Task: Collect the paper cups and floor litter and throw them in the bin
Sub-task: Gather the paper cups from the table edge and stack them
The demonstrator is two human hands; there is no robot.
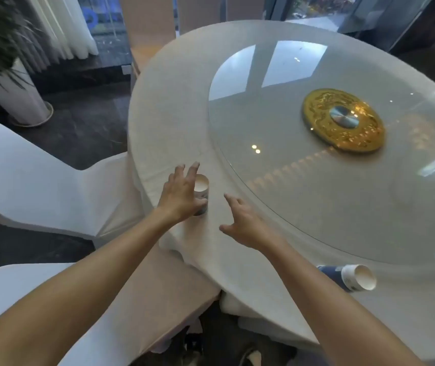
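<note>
Head view: left hand grip spread wide against upright paper cup.

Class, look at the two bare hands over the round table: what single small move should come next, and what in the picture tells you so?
Probably closing the left hand around the upright white paper cup near the table's edge. Its spread fingers already flank the cup, though no grip is evident, while the open right hand hovers empty beside it. A second, tipped-over paper cup lies farther right.

A cream tablecloth carries a gold embossed disc and white-and-blue paper cups.
</note>
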